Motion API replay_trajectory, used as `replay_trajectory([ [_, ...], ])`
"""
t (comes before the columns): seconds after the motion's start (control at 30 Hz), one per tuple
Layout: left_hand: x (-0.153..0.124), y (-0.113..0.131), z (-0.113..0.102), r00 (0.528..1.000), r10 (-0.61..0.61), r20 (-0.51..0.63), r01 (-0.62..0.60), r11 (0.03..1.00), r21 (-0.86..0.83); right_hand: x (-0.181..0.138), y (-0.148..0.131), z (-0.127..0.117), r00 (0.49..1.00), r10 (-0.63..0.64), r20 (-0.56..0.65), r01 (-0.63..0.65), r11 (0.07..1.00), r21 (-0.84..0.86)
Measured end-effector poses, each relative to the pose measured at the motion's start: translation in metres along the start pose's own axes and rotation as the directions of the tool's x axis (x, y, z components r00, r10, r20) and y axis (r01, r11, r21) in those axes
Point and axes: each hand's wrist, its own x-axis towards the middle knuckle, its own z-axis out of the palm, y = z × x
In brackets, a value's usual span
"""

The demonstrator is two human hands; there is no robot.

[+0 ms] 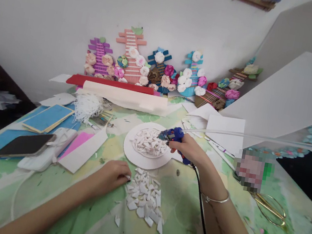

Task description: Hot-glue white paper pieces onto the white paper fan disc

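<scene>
My right hand [189, 147] is wrapped around a blue hot glue gun [175, 134], its nozzle over the right side of a round white disc [129, 155]. A long clear glue stick [248, 137] sticks out of the gun's back to the right. Small white angular pieces [148, 143] cover the middle of the disc, inside a paler rim. Just in front of it lies a loose pile of similar white pieces [144, 195]. My left hand [114, 174] rests at the pile's left edge, its fingers curled together; what is between the fingertips is too small to make out.
Left are a phone [25, 145], a white power strip [48, 151], blue sheets [49, 118] and tangled white string [87, 107]. Behind stand flower-decorated crafts [130, 58] and paper rolls [123, 96]. Gold-handled scissors [270, 210] lie right; the gun's black cord [202, 208] runs toward me.
</scene>
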Motion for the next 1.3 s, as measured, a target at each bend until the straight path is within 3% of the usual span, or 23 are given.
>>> replay_trajectory([
  [0.2,0.041,0.005,-0.021,0.96,-0.149,-0.238,0.112,0.98,-0.163,-0.001,-0.001,-0.002,1.0,-0.007,-0.009,0.007,1.0,-0.005],
  [0.37,0.09,0.009,-0.024,0.94,0.001,-0.342,-0.015,0.999,-0.04,-0.003,-0.003,-0.006,0.999,0.021,-0.026,-0.022,1.0,-0.014],
  [0.5,0.114,0.0,-0.015,0.954,0.088,-0.287,-0.078,0.996,0.048,-0.002,0.0,-0.007,0.999,0.014,-0.04,-0.014,1.0,-0.006],
  [0.63,0.117,-0.013,-0.012,0.948,0.141,-0.284,-0.117,0.988,0.098,0.0,0.005,-0.008,0.999,0.008,-0.045,-0.009,1.0,-0.007],
  [0.77,0.109,-0.022,-0.016,0.889,0.243,-0.388,-0.174,0.963,0.207,0.002,0.007,-0.008,0.999,0.012,-0.046,-0.012,1.0,-0.012],
  [0.83,0.106,-0.024,-0.016,0.876,0.23,-0.424,-0.165,0.969,0.184,0.002,0.006,-0.008,0.998,0.026,-0.052,-0.027,0.999,-0.026],
  [1.0,0.105,-0.026,-0.011,0.898,0.151,-0.414,-0.121,0.988,0.098,0.002,0.004,-0.007,0.997,0.049,-0.062,-0.052,0.998,-0.043],
  [1.3,0.108,-0.028,-0.005,0.904,0.226,-0.363,-0.16,0.966,0.203,0.001,0.004,-0.008,0.997,0.048,-0.059,-0.051,0.998,-0.041],
])
